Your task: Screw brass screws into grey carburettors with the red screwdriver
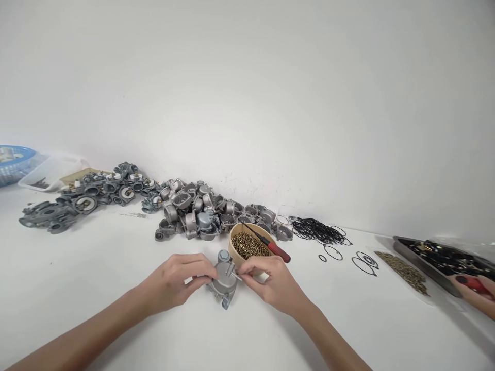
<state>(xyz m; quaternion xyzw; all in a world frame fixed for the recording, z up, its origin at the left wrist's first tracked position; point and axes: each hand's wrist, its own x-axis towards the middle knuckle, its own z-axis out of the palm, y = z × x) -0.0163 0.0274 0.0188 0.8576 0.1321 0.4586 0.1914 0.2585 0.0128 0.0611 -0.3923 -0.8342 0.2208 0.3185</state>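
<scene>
A grey metal carburetor (225,281) stands on the white table in front of me, its rounded bowl facing up. My left hand (181,281) grips its left side between thumb and fingers. From the right, my right hand (270,283) pinches at the short tube on the bowl's side; whether a small part is also between those fingertips is hidden. Just behind, a tan bowl (233,242) holds many brass-coloured screws (249,245). A screwdriver (279,251) with a red and black handle lies across its rim.
Grey float bowls (189,201) are heaped behind, with carburetor bodies (87,203) at left. Black rubber rings (319,231) lie right of centre. Farther right are small brass parts (404,273), a dark tray (398,243) and another person's hand (474,293) on a red handle. A blue basket (17,167) stands far left.
</scene>
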